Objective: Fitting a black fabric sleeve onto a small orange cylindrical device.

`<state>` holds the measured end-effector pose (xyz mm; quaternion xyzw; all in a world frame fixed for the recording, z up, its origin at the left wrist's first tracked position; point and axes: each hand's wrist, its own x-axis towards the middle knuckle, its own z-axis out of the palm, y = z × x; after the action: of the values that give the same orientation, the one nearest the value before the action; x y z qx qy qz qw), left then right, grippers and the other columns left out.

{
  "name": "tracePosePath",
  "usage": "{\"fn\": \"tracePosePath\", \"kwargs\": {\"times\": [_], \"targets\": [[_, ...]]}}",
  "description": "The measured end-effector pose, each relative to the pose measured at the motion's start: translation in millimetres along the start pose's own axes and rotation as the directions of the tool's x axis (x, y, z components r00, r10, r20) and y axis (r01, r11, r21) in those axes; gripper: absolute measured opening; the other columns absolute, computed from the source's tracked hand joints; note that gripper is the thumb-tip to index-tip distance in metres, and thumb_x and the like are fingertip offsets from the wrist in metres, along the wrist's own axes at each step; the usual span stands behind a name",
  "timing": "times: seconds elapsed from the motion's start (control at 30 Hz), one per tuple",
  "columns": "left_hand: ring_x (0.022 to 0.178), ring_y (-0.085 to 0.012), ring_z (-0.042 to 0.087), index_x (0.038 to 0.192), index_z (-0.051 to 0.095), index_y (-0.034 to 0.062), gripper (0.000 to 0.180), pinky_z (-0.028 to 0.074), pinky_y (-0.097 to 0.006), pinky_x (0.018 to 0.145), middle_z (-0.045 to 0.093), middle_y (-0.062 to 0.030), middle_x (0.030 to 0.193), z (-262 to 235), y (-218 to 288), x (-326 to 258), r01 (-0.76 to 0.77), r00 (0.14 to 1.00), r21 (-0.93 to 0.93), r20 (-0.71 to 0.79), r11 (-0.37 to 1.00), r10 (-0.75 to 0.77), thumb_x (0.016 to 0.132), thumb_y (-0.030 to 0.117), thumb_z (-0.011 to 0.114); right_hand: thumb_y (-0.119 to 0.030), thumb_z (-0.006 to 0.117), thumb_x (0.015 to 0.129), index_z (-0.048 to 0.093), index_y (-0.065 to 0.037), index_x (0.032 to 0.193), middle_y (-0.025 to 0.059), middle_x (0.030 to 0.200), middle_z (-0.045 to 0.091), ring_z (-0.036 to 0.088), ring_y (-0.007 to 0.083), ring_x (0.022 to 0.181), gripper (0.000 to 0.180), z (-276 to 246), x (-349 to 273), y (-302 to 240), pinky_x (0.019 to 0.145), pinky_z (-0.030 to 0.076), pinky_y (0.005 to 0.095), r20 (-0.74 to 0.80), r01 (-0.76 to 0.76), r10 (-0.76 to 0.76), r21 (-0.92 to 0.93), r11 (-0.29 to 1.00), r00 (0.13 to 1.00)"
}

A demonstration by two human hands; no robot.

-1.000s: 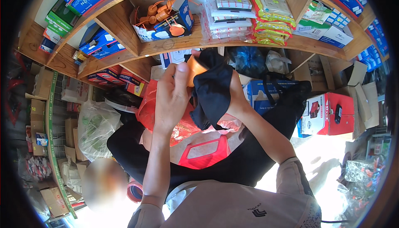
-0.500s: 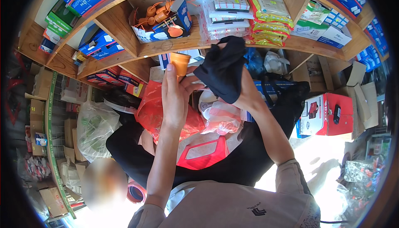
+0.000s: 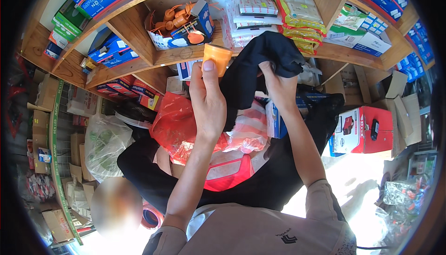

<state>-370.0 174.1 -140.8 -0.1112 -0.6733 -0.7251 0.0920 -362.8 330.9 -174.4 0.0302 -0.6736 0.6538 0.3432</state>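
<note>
An orange cup-shaped piece (image 3: 217, 58), wider at its top, is gripped in my left hand (image 3: 209, 101), with the thumb on its side. My right hand (image 3: 280, 85) pinches a black cloth (image 3: 260, 53) up and to the right of it. One part of the cloth hangs down beside my left hand and touches the orange piece's lower right side; whether the left fingers also hold it is hidden. Below my hands lie a red plastic bag (image 3: 174, 127) and a red-and-white striped bag (image 3: 248, 127), between my black-clad legs.
Wooden shelves (image 3: 186, 50) curve across the front, with a box of orange lamp holders (image 3: 179, 25) and stacks of packets (image 3: 253, 4). A red-and-white box (image 3: 364, 129) stands to the right. A clear plastic bag (image 3: 104, 146) lies to the left, near cardboard boxes.
My left hand has moved right with the orange piece, which now sits higher and tilted. My right hand has shifted right, and the cloth has spread out into a longer, hanging shape.
</note>
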Motion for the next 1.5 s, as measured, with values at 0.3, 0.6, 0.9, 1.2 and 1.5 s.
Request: {"fn": "tracePosePath", "kwargs": {"times": [0.3,0.6,0.9,1.2,1.5], "targets": [[0.097,-0.0211,0.066,0.122,0.052,-0.0021,0.056,0.044,-0.033,0.085,0.071,-0.0189,0.107,-7,36,-7,-0.122,0.969,-0.036,0.21,0.992,0.127,0.109,0.046,0.028,-0.053,0.038,0.106,0.04,-0.005,0.148,0.0095,0.146,0.048,0.048,0.0209,0.134,0.064,-40,3,54,0.111,0.041,0.0377,0.293,-0.351,0.214,0.576,0.738,0.932],[0.092,-0.0214,0.061,0.127,0.05,0.0082,0.059,0.048,-0.037,0.081,0.057,-0.0066,0.112,0,10,-58,0.522,0.851,-0.521,0.362,0.675,-0.379,0.105,0.06,0.033,-0.016,0.073,0.087,0.056,-0.002,0.132,0.0093,0.125,0.063,0.057,0.0178,0.115,0.05,-15,-11,8,0.103,0.045,0.0348,0.529,-0.137,0.261,-0.262,0.955,0.807],[0.113,-0.0285,0.051,0.11,0.053,0.016,0.049,0.042,-0.054,0.102,0.049,-0.0087,0.127,-10,13,-22,0.314,0.934,-0.837,0.188,0.447,-0.304,0.1,0.063,0.043,-0.013,0.079,0.085,0.059,-0.001,0.128,0.0121,0.123,0.066,0.063,0.0188,0.11,0.049,-15,-14,19,0.097,0.049,0.0337,0.561,0.05,-0.003,-0.067,0.996,0.828],[0.123,-0.0249,0.047,0.13,0.046,0.0099,0.061,0.043,-0.051,0.104,0.048,-0.0043,0.132,8,38,-2,0.055,0.998,-0.78,0.043,0.623,-0.034,0.101,0.063,0.04,-0.015,0.07,0.09,0.066,-0.004,0.116,0.0179,0.108,0.067,0.065,0.0363,0.096,0.029,-2,7,-5,0.083,0.054,0.0422,0.274,0.256,-0.133,-0.482,0.838,0.952],[0.123,-0.0282,0.046,0.144,0.038,0.0152,0.065,0.046,-0.051,0.1,0.042,-0.0129,0.14,14,16,-6,0.045,0.995,-0.671,-0.035,0.74,-0.093,0.101,0.063,0.042,-0.017,0.075,0.083,0.07,-0.007,0.105,0.0165,0.096,0.069,0.068,0.0365,0.077,0.024,-7,-6,-26,0.069,0.056,0.0449,0.338,0.205,0.124,-0.781,0.59,0.933]]}}
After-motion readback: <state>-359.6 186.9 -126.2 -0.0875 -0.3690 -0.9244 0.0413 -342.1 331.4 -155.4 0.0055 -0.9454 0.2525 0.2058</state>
